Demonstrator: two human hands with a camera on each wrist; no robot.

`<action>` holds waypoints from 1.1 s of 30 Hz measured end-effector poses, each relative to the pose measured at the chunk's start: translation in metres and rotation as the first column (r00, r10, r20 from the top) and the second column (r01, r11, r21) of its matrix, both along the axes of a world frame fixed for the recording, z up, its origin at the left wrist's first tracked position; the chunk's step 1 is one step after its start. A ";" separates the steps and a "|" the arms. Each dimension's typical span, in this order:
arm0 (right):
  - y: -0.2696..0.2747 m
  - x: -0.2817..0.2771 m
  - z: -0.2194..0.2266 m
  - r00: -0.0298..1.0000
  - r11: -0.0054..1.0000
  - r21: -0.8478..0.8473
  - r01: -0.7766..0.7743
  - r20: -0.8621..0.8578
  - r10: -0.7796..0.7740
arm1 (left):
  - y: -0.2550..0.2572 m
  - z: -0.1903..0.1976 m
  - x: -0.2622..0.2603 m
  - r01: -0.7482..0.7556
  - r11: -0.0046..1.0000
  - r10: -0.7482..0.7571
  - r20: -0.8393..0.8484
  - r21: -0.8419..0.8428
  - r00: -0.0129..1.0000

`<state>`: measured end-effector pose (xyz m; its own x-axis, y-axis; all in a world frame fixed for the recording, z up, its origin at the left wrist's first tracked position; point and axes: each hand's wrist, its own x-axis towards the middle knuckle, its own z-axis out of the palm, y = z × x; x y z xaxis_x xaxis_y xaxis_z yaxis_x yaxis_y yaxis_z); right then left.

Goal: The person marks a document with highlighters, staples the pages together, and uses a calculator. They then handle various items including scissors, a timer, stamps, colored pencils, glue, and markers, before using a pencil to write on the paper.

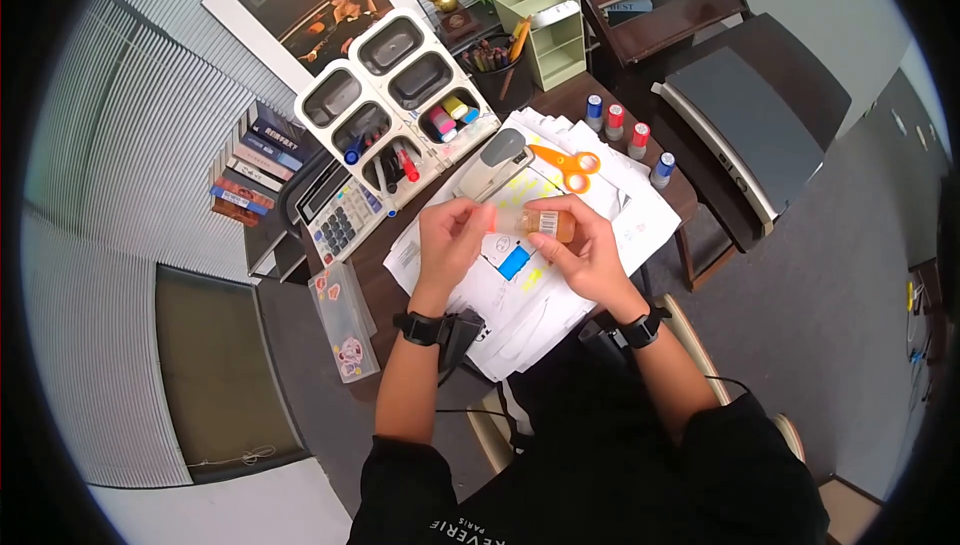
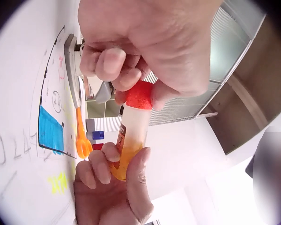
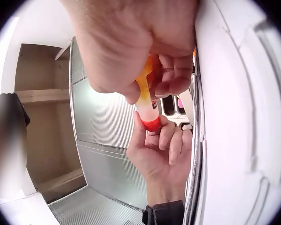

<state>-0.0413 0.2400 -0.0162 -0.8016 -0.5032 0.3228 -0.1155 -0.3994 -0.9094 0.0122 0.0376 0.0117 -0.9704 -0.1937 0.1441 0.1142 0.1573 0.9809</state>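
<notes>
Both hands hold one small glue bottle (image 1: 549,226) above the papers; its body is clear with amber contents, and a barcode label shows in the head view. The left hand (image 1: 450,242) pinches the red cap (image 2: 139,95) between thumb and fingers. Around the amber end, the right hand (image 1: 589,255) curls its thumb and fingers. In the right wrist view the red cap (image 3: 151,124) sits at the left hand's fingertips (image 3: 163,131), joined to the bottle (image 3: 148,110). The bottle lies roughly sideways in the head view.
Orange scissors (image 1: 576,171) and a grey stapler (image 1: 497,163) lie on the papers (image 1: 630,235). Several small bottles with blue or red caps (image 1: 614,123) stand at the desk's right. A white organizer (image 1: 400,85), a calculator (image 1: 342,225) and a clear case (image 1: 343,325) are to the left.
</notes>
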 end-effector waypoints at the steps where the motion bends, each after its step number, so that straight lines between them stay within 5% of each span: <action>1: -0.001 -0.001 -0.001 1.000 1.000 -0.005 0.004 -0.027 -0.004 | -0.004 -0.003 -0.002 -0.008 1.000 0.009 0.058 -0.011 0.998; 3: 0.002 -0.002 -0.001 0.998 1.000 -0.001 0.003 -0.063 -0.003 | -0.020 -0.016 -0.002 0.031 0.998 -0.037 0.104 0.061 0.994; 5: 0.006 -0.004 0.001 0.988 0.995 -0.072 -0.068 0.133 0.077 | -0.018 -0.012 -0.006 0.066 0.988 -0.086 0.142 0.138 0.986; 7: 0.005 -0.006 0.001 0.988 0.996 -0.069 -0.049 0.142 0.058 | -0.008 -0.007 -0.008 -0.007 0.994 0.023 -0.143 0.108 0.989; 8: 0.005 -0.006 0.001 0.986 0.997 -0.078 -0.019 0.161 0.031 | 0.000 0.004 -0.007 -0.016 0.993 0.033 -0.147 0.117 0.989; 10: 0.003 -0.006 -0.002 0.984 0.998 -0.066 -0.014 0.175 0.025 | 0.012 0.024 -0.003 0.105 0.994 -0.098 -0.381 -0.003 0.920; 12: 0.002 -0.007 -0.004 0.982 0.998 -0.058 -0.005 0.187 0.016 | 0.004 0.012 -0.005 0.172 0.985 -0.160 -0.380 -0.003 0.911; 15: 0.003 -0.006 -0.005 0.985 0.999 -0.054 0.006 0.171 0.004 | 0.003 0.007 -0.004 0.070 0.992 -0.103 -0.345 -0.106 0.933; 17: 0.002 -0.005 -0.004 0.985 0.997 -0.078 0.022 0.173 -0.008 | 0.004 0.013 -0.002 0.003 0.998 -0.007 -0.058 -0.064 0.998; 20: 0.001 -0.005 -0.002 0.987 0.996 -0.076 0.041 0.159 -0.028 | -0.001 0.012 -0.005 -0.029 0.997 0.028 -0.019 -0.068 0.999; 22: 0.002 -0.005 -0.001 0.985 0.995 -0.081 0.056 0.168 -0.041 | 0.002 0.014 -0.005 -0.031 0.992 0.026 -0.042 -0.123 0.999; 24: 0.002 -0.005 -0.001 0.983 0.995 -0.079 0.057 0.181 -0.042 | 0.012 0.014 -0.007 0.045 0.983 -0.111 -0.383 -0.178 0.917; 27: 0.004 -0.007 -0.002 0.975 0.992 -0.115 0.052 0.221 -0.025 | 0.012 0.011 -0.005 0.171 0.979 -0.195 -0.258 -0.113 0.946; 33: 0.008 -0.010 -0.008 0.952 0.969 -0.243 0.042 0.305 0.035 | 0.017 0.011 -0.001 0.138 0.990 -0.131 -0.147 0.036 0.980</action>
<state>-0.0517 0.2483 -0.0243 -0.8823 -0.4370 0.1751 0.1497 -0.6130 -0.7757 0.0115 0.0551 0.0222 -0.9578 -0.0724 0.2783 0.2720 0.0857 0.9585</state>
